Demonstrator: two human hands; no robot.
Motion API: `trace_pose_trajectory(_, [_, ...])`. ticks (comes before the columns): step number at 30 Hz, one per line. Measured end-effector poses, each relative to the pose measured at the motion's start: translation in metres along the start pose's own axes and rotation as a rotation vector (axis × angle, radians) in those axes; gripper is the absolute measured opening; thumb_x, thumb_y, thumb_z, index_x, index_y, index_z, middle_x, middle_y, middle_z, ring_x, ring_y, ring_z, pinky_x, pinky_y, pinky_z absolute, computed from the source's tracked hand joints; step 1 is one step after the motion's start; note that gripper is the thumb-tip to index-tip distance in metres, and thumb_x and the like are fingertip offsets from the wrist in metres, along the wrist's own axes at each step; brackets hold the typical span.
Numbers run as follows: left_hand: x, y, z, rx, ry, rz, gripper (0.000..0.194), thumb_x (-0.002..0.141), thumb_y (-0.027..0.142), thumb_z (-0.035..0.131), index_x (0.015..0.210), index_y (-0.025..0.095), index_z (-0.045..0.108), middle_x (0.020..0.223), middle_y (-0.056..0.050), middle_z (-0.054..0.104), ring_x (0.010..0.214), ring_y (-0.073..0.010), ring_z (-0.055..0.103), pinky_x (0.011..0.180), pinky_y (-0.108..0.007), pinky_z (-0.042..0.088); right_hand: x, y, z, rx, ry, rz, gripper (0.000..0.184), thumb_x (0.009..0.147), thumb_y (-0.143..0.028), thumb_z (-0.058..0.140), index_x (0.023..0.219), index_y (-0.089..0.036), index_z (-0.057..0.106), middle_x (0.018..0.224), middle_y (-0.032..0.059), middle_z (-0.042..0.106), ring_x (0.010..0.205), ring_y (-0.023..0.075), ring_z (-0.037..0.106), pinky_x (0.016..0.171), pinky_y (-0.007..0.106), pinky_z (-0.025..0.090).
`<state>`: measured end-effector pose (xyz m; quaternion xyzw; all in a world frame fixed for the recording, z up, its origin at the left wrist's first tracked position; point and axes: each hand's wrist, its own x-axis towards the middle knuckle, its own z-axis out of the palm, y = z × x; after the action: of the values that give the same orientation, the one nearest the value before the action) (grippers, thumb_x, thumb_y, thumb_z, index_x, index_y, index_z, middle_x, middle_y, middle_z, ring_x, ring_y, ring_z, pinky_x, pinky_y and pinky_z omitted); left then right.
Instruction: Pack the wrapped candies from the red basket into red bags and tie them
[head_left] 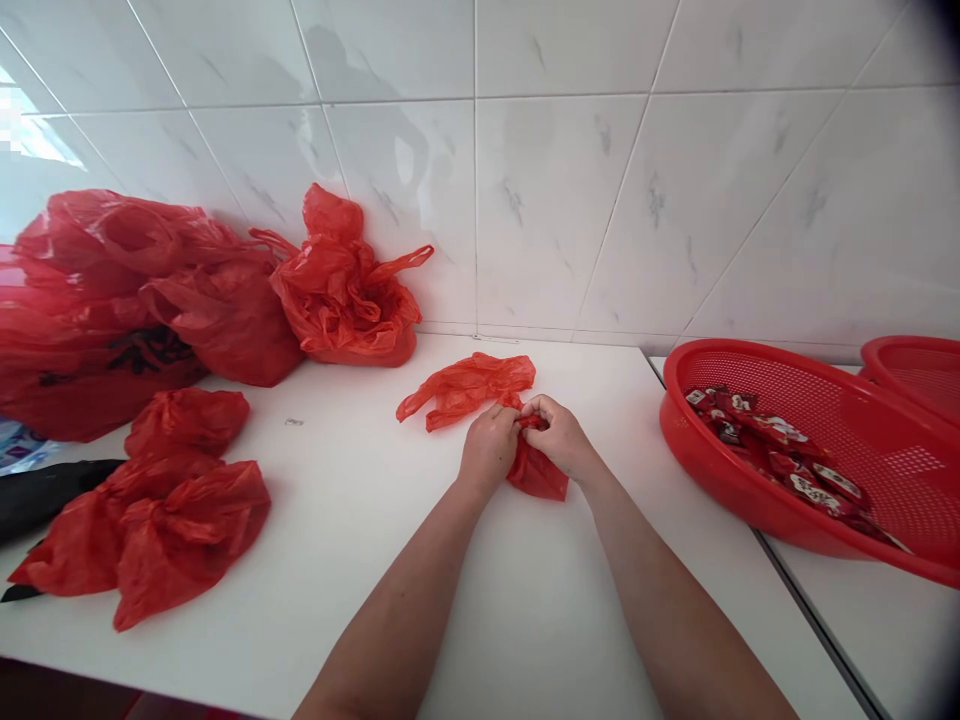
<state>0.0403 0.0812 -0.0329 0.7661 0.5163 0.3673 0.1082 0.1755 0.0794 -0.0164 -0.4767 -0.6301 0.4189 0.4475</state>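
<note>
Both of my hands meet over a small red plastic bag near the middle of the white table. My left hand has its fingers closed on the bag's gathered upper part. From the other side, my right hand pinches the same gathered plastic. The bag's lower corner spreads out beneath my fingers, toward me. Just behind my hands, a loose, crumpled red plastic bag lies flat; whether it joins the one I hold is hidden. What the held bag contains cannot be seen.
At right, a red plastic basket holds several red-wrapped packets, with a second red basket behind. Large red bags line the tiled wall at left. Tied red bags lie in front, beside a black bag.
</note>
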Motion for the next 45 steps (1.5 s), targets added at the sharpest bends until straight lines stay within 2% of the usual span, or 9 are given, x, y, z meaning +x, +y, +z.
trace_pose_trajectory(6, [-0.001,0.002,0.002,0.027,-0.041,-0.03,0.018,0.086,0.013,0.042,0.08,0.019,0.058,0.079,-0.004,0.06,0.071,-0.0186,0.054,0.061,-0.029,0.04,0.002,0.007,0.004,-0.122,0.144,-0.014,0.022,0.064,-0.015,0.048,0.081,-0.024,0.058,0.085,-0.0016,0.064,0.078,0.0159,0.058,0.071,0.029,0.043])
trace_pose_trajectory(11, [-0.002,0.001,0.004,0.004,-0.048,-0.055,0.016,0.087,0.018,0.043,0.077,0.02,0.055,0.076,-0.003,0.059,0.068,-0.0179,0.054,0.059,-0.029,0.04,0.002,0.013,0.007,-0.158,0.216,-0.008,0.015,0.066,-0.018,0.048,0.072,-0.024,0.06,0.077,-0.001,0.063,0.074,0.0172,0.055,0.068,0.03,0.041])
trace_pose_trajectory(15, [-0.004,0.004,0.003,-0.033,-0.035,-0.059,0.017,0.088,0.017,0.042,0.08,0.021,0.056,0.079,-0.002,0.06,0.072,-0.0171,0.055,0.061,-0.028,0.042,0.001,0.015,0.009,-0.165,0.258,-0.019,0.015,0.069,-0.02,0.048,0.073,-0.025,0.061,0.08,0.0001,0.062,0.08,0.0187,0.052,0.074,0.032,0.039])
trace_pose_trajectory(20, [-0.009,0.005,0.002,-0.084,-0.017,-0.032,0.018,0.088,0.015,0.042,0.086,0.021,0.059,0.084,-0.002,0.061,0.078,-0.016,0.055,0.067,-0.028,0.044,0.004,0.015,0.005,-0.05,0.158,0.019,0.023,0.067,-0.018,0.046,0.079,-0.026,0.064,0.083,-0.0012,0.065,0.079,0.0172,0.056,0.073,0.031,0.042])
trace_pose_trajectory(24, [-0.011,0.004,0.004,-0.118,-0.001,-0.031,0.017,0.087,0.016,0.044,0.083,0.02,0.06,0.083,-0.002,0.06,0.076,-0.0153,0.054,0.067,-0.028,0.042,0.004,0.014,-0.001,0.09,0.059,0.081,0.016,0.07,-0.024,0.05,0.073,-0.021,0.065,0.078,0.0011,0.066,0.074,0.0168,0.059,0.069,0.03,0.046])
trace_pose_trajectory(29, [-0.011,0.003,0.002,-0.186,0.001,-0.063,0.012,0.082,0.013,0.048,0.08,0.021,0.057,0.082,0.0,0.06,0.077,-0.0148,0.053,0.069,-0.027,0.042,0.004,0.017,-0.001,0.214,0.104,0.145,0.013,0.065,-0.028,0.06,0.075,-0.02,0.058,0.074,0.0014,0.062,0.066,0.0151,0.057,0.061,0.029,0.046])
trace_pose_trajectory(39, [-0.005,-0.024,-0.019,-0.386,-0.235,-0.151,0.008,0.073,0.017,0.052,0.065,0.018,0.054,0.066,0.002,0.057,0.062,-0.0125,0.051,0.056,-0.024,0.04,0.016,0.041,-0.001,0.219,0.394,0.157,0.015,0.061,-0.024,0.06,0.068,-0.023,0.047,0.064,-0.0029,0.049,0.059,0.0127,0.044,0.054,0.025,0.038])
trace_pose_trajectory(43, [-0.007,-0.031,-0.032,-0.448,-0.372,-0.159,0.01,0.07,0.021,0.059,0.062,0.017,0.056,0.063,0.002,0.057,0.059,-0.0118,0.052,0.054,-0.023,0.042,0.011,0.035,-0.001,0.226,0.309,0.137,0.015,0.062,-0.025,0.064,0.068,-0.022,0.051,0.065,-0.0031,0.053,0.061,0.0131,0.047,0.059,0.027,0.04])
trace_pose_trajectory(45, [-0.008,-0.033,-0.037,-0.452,-0.376,-0.183,0.014,0.071,0.028,0.061,0.065,0.017,0.057,0.065,0.001,0.058,0.06,-0.0127,0.053,0.056,-0.024,0.044,0.008,0.034,-0.005,0.269,0.222,0.146,0.017,0.063,-0.029,0.066,0.072,-0.022,0.054,0.069,-0.0019,0.058,0.065,0.0145,0.053,0.063,0.028,0.043])
